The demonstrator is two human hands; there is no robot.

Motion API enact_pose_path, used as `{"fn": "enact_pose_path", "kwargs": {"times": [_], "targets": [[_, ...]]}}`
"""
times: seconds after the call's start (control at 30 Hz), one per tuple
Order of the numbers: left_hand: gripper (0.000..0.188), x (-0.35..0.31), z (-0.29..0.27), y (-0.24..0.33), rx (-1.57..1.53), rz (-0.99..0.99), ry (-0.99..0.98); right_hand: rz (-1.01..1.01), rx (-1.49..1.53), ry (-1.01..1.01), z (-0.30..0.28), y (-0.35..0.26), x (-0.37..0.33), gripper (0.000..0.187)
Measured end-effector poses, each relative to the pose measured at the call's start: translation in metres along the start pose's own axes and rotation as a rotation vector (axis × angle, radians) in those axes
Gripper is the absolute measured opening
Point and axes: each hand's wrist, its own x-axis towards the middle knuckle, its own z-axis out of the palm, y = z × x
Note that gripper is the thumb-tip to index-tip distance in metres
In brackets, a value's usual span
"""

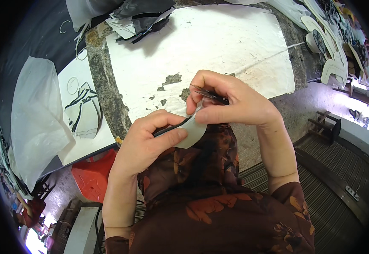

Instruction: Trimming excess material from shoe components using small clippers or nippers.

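"Where is the panel?"

"The pale curved panel [191, 138] sits just past the center of the dial, toward 5 o'clock, raised in both hands above the lap."

"And the left hand [150, 135]?"

"It comes in from 8 o'clock, thumb pressed on the panel's face, fingers curled behind, no gap between. The panel's dark edging [171, 128] slants from there toward 2 o'clock."

"The right hand [231, 99]?"

"Thumb and forefinger nearly meet, pinching by the panel's upper end, where a whitish strip [199, 105] shows. The curled fingers also hold dark thread snips [214, 97], points toward 10 o'clock. I can't tell how far apart the blades are."

"What lies around them?"

"A worn white board [218, 38] at 12 o'clock, a stack of black and white pieces [150, 21] at 11. A tape roll [316, 41] stands at 2 o'clock, its pale tape [260, 61] running toward the right hand. At 9, a small pile of dark-edged panels [84, 116]; at 8, a red plastic stool [92, 173]."
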Motion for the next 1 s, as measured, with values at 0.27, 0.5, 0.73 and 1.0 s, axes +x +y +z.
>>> {"fn": "enact_pose_path", "kwargs": {"times": [0.27,0.5,0.73,1.0], "targets": [[0.019,0.002,-0.001,0.007,-0.115,-0.162,-0.053,0.105,-0.043,-0.012,0.010,0.004,-0.001,0.024],[0.017,0.005,-0.015,-0.004,-0.073,-0.132,-0.041,-0.313,-0.372,0.002,-0.004,0.012,-0.013,0.021],[0.017,0.004,-0.014,-0.011,-0.189,-0.184,-0.030,-0.286,-1.081,0.128,0.005,-0.007,-0.024,0.040],[0.025,0.006,0.000,-0.006,-0.242,-0.155,-0.040,-0.250,-0.713,0.031,-0.001,0.002,-0.023,0.030]]}}
